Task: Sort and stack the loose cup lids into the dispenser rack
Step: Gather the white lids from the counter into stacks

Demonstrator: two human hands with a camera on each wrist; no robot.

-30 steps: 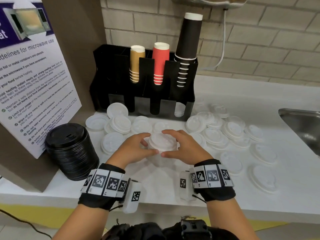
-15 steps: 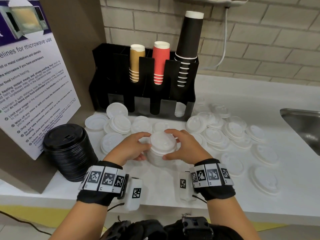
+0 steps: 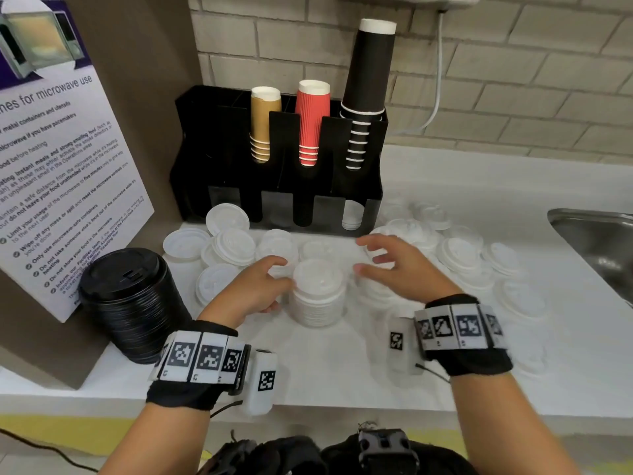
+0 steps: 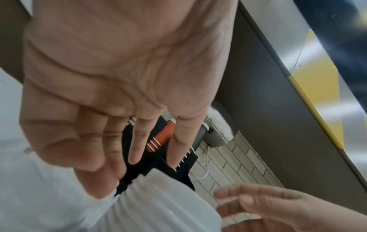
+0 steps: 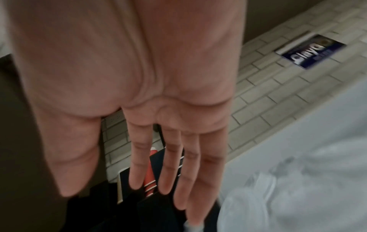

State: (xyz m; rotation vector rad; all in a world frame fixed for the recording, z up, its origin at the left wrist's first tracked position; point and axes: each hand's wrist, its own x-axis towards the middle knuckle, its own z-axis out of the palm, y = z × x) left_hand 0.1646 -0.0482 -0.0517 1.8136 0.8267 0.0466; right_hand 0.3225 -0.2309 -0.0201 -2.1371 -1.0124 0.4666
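On counter: left hand (image 3: 255, 289) touches white lid stack (image 3: 318, 293), fingers relaxed; right hand (image 3: 400, 265) spread, holding nothing.

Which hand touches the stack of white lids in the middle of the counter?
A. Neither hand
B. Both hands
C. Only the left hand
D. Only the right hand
C: the left hand rests against the side of the stack of white lids, while the right hand is open with spread fingers, apart from it.

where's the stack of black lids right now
In the head view, the stack of black lids stands on the counter at far left, below the microwave poster, left of the left hand.
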